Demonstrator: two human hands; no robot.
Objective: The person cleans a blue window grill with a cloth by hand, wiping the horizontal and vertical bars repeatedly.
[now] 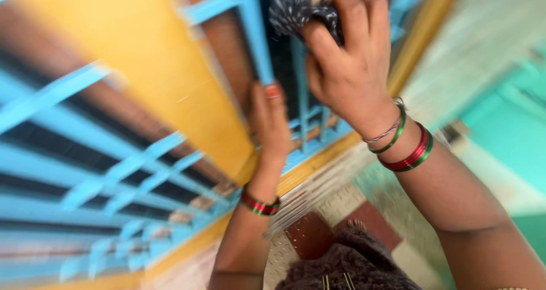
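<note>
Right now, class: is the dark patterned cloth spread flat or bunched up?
Bunched up. The right hand grips the cloth in a crumpled wad against the blue window grille; folds show between the fingers.

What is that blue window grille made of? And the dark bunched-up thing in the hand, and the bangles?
The blue grille looks like metal painted sky blue: thin, straight, flat bars, though blur leaves it open. The dark patterned cloth in the right hand seems soft woven fabric; it bunches and folds. The red and green bangles look like shiny glass or plastic, hard to tell which.
</note>
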